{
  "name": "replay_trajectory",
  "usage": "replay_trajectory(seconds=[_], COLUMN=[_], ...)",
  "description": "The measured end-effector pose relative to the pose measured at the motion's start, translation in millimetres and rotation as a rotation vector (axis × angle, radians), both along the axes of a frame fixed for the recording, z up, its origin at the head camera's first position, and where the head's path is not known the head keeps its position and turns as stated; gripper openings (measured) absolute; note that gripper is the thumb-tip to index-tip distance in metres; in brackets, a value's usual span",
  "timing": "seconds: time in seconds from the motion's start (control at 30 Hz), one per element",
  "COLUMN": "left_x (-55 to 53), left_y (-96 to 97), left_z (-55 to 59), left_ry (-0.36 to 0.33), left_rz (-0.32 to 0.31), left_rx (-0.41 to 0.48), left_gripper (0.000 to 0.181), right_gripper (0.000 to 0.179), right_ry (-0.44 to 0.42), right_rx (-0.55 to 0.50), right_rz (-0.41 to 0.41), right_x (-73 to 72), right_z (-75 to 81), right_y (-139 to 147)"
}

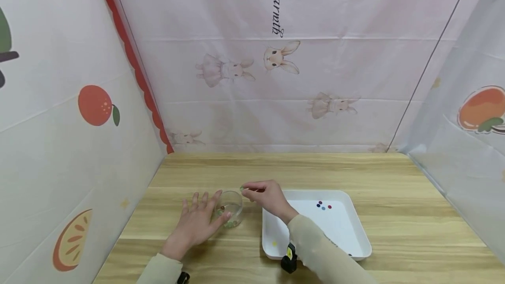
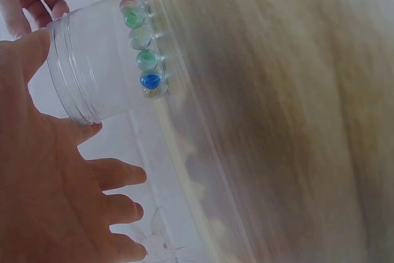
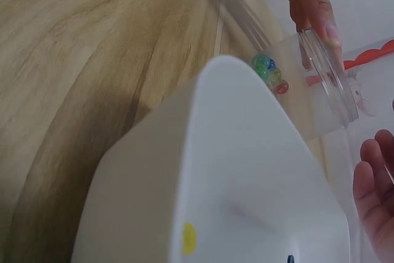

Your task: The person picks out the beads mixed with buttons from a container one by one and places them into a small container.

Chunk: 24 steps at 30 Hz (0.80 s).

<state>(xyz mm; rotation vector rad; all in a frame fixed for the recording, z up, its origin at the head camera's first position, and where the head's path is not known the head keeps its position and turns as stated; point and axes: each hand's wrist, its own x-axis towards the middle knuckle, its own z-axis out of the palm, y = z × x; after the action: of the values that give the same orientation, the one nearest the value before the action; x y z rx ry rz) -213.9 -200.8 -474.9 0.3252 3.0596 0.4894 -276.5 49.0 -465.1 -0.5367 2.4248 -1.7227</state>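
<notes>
A clear jar [image 1: 229, 208] stands upright on the table with several glass marbles [image 2: 146, 60] on its bottom, green, blue and brownish. My left hand [image 1: 197, 222] holds the jar near its rim between thumb and index finger, the other fingers spread out straight. Between its thumb and fingertips my right hand [image 1: 268, 195] pinches a small greenish marble [image 1: 242, 188], just right of the jar's rim. In the right wrist view, the right hand's fingers [image 3: 372, 189] show at the right edge, beside the jar's mouth.
A white tray [image 1: 357, 227] lies right of the jar, under my right forearm. Inside it are several small round pieces [image 1: 324, 208] in red, blue and dark colours, plus a yellow piece [image 1: 274, 243] near its left side. Printed cloth walls [image 1: 244, 122] enclose the wooden table [image 1: 414, 214].
</notes>
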Motion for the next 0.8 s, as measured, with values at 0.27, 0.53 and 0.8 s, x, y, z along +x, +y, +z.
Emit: replay_trajectory(seconds=[0.27,0.53,0.8], left_x=[-0.1,-0.3,-0.4], left_y=[0.5,2.7,3.4], left_z=[-0.6,-1.8,-3.8], left_ry=[-0.004,-0.002,0.009], left_rz=[0.001,-0.001,0.003], left_rx=[0.001,0.008,0.006], left_gripper=[0.086,0.082,0.081], right_gripper=[0.022,0.022,0.021], right_ry=[0.045,0.057,0.094], right_rx=[0.055,0.107,0.144], right_rz=[0.018,0.037,0.03], right_x=[2.3,8.8,9.3], right_z=[-1.0,-6.9,-8.1], right_y=[-8,-16,-19])
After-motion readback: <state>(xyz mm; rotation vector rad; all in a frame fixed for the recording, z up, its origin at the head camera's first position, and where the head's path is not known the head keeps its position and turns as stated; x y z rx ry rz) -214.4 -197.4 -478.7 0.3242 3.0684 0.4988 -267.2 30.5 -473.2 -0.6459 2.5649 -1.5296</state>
